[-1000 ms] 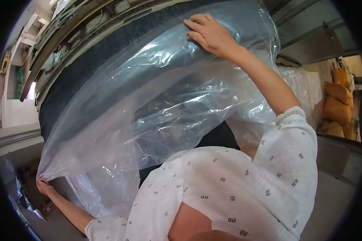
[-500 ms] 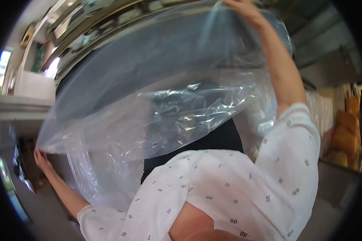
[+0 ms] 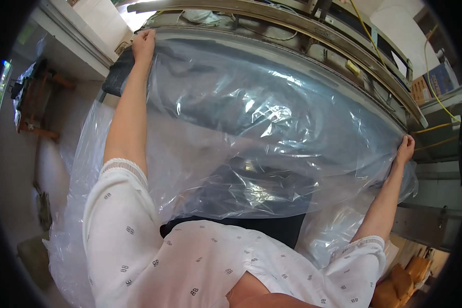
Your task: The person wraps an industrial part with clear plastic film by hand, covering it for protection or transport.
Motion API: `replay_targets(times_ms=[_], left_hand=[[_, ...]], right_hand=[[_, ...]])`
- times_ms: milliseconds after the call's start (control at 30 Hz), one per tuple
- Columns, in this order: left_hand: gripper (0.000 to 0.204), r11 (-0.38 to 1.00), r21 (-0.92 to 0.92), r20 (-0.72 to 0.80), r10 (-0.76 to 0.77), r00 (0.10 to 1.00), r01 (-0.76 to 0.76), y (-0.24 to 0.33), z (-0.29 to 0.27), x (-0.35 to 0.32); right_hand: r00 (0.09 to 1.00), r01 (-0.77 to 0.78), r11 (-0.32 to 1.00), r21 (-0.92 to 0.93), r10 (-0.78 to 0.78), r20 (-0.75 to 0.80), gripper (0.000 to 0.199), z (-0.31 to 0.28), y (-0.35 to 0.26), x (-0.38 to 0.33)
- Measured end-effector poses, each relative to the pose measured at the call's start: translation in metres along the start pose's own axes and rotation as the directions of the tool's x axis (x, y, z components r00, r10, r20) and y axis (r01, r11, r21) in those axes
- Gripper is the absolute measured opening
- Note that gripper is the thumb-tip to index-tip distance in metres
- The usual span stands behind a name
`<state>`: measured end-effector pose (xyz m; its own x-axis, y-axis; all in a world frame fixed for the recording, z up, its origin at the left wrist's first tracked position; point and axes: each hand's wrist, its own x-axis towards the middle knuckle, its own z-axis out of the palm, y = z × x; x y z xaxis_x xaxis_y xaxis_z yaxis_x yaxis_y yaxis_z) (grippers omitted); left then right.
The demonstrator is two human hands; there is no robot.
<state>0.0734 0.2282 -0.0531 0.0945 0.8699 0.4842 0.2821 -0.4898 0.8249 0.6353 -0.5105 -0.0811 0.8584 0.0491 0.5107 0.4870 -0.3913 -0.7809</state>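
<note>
**Clear plastic sheet (image 3: 272, 110) spread wide along a bench-like frame**

Head view. I see the sheet across the middle of the frame, wrinkled and glossy, its far edge lying along a pale metal ledge (image 3: 236, 37). The wearer's hands are well apart. The left hand (image 3: 144, 45), at the upper left, has its fingers closed on the sheet's edge, beside an uncovered end of a dark panel (image 3: 119, 72). The right hand (image 3: 405, 148), at the right, appears to pinch the same sheet near the ledge's other end; it is small there, so I read its fingertips with some caution. The dark panel shows through the plastic between them. The near part of the sheet hangs over the wearer's black garment (image 3: 285, 229), just above the white patterned shirt (image 3: 200, 256). Beyond the ledge run long metal rails (image 3: 287, 19). A yellow cord (image 3: 365, 28) and a blue box (image 3: 443, 78) mark the upper right, orange-brown bundles (image 3: 403, 282) the lower right, and a wooden stand (image 3: 49, 131) the left.
</note>
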Motion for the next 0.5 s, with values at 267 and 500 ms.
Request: replay_targets(times_ms=[267,500], left_hand=[[0.025,0.996,-0.014,0.001,-0.094,0.996,0.094,0.007,0.02,0.012],[0.033,0.99,0.086,-0.017,-0.114,0.993,0.115,0.002,0.019,0.021]], right_hand=[[0.991,0.109,0.962,-0.252,-0.085,0.103,0.023,0.019,-0.015,0.022],[0.994,0.076,0.981,-0.179,-0.059,0.096,0.03,0.028,-0.019,0.032]])
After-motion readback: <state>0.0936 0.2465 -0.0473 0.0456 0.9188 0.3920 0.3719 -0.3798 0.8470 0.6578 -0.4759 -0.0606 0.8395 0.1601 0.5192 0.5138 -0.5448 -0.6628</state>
